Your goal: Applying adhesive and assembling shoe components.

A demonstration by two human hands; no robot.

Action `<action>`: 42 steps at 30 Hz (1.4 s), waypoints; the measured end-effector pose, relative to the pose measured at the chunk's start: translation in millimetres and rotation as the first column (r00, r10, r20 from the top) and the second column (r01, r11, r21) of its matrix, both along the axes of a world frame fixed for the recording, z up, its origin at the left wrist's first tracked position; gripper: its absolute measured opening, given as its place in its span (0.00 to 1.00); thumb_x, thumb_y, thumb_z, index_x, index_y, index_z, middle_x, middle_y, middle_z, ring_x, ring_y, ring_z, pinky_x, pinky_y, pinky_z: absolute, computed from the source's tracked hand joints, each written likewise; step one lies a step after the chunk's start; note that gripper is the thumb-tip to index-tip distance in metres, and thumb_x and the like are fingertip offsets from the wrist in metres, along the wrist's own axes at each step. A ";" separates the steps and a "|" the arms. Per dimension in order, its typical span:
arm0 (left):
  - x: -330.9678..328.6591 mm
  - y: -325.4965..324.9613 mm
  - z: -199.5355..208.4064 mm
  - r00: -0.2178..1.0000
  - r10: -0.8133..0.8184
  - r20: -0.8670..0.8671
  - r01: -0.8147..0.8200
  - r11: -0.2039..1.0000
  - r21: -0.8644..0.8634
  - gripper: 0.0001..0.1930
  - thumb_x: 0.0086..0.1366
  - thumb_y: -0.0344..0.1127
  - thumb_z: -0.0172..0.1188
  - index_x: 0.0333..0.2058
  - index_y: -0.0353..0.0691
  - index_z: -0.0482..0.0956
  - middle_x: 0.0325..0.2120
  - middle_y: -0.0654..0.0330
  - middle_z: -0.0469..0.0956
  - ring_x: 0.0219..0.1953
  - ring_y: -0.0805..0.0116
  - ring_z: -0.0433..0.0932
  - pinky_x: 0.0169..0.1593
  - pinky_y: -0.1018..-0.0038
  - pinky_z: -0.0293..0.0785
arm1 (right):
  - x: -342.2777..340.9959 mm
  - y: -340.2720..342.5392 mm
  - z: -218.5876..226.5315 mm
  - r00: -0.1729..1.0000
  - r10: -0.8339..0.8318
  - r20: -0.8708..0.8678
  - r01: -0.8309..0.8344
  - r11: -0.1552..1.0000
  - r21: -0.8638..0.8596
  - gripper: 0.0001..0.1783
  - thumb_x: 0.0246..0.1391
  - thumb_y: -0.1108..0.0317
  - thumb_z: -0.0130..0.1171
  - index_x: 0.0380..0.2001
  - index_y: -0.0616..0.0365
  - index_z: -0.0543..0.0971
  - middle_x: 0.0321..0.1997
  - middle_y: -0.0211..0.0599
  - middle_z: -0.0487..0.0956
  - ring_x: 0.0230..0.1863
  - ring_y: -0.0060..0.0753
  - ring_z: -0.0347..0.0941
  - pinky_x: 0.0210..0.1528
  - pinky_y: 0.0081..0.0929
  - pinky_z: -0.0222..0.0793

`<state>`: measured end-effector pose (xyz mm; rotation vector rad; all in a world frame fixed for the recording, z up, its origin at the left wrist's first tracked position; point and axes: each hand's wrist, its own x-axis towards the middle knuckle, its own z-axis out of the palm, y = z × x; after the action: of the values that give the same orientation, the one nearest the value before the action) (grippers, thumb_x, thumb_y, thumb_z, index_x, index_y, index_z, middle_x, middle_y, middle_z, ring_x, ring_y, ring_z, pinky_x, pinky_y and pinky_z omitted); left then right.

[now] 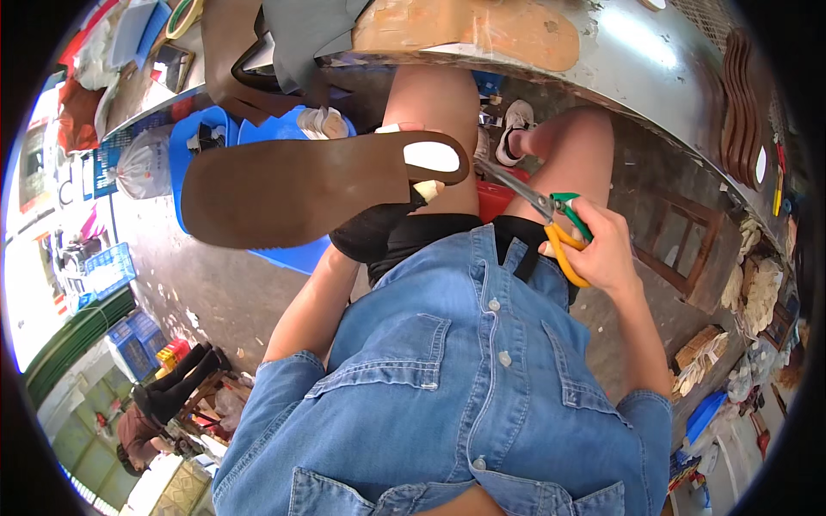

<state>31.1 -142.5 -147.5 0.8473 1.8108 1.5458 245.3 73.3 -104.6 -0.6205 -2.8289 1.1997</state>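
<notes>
My left hand (379, 230), in a black covering that leaves the thumb tip bare, is closed on a brown shoe insole (284, 191). Thumb and fingertips pinch it near the heel, where a white oval patch (432, 157) shows. The insole lies roughly level over my lap, its wide toe end to the left. My right hand (607, 245) grips scissors (527, 191) with one green and one yellow handle. Their blades point up and left, the tips close beside the insole's heel edge; whether they touch it I cannot tell.
Ahead runs a workbench (641, 64) with a metal top, bearing dark leather pieces (305, 43), a tan board (465, 26) and stacked brown soles (742, 107). Blue bins (194, 138) stand at left. A wooden frame (688, 241) lies at right. Another person (142, 430) is far lower left.
</notes>
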 end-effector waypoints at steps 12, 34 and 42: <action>18.2 8.0 13.1 0.912 0.015 0.410 -0.113 0.970 0.217 0.29 0.60 0.26 0.58 0.58 0.35 0.58 0.50 0.52 0.71 0.51 0.62 0.74 0.52 0.70 0.75 | -3.1 -15.8 4.9 0.999 0.005 0.032 -0.011 0.984 0.176 0.26 0.28 0.58 0.75 0.31 0.59 0.76 0.24 0.42 0.76 0.23 0.48 0.73 0.26 0.33 0.67; -14.7 32.9 40.9 0.755 -0.306 0.580 0.208 0.951 0.230 0.43 0.42 0.50 0.74 0.53 0.33 0.67 0.46 0.55 0.76 0.47 0.65 0.75 0.51 0.70 0.72 | -4.7 25.9 31.6 0.987 -0.124 -0.101 0.132 0.988 0.077 0.25 0.30 0.57 0.76 0.30 0.59 0.78 0.19 0.42 0.74 0.19 0.42 0.71 0.22 0.30 0.64; 2.5 90.2 75.9 0.231 -0.810 0.539 0.573 0.561 0.597 0.42 0.53 0.48 0.65 0.58 0.25 0.57 0.47 0.41 0.73 0.50 0.54 0.74 0.52 0.65 0.72 | -41.9 168.8 50.6 0.958 -0.283 -0.052 0.247 0.717 0.652 0.24 0.46 0.52 0.61 0.31 0.67 0.74 0.32 0.54 0.75 0.33 0.60 0.71 0.34 0.45 0.66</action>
<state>33.6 -52.3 -71.7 0.7540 0.3815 1.1964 203.4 242.2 -54.0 -0.9466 -2.7749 0.1035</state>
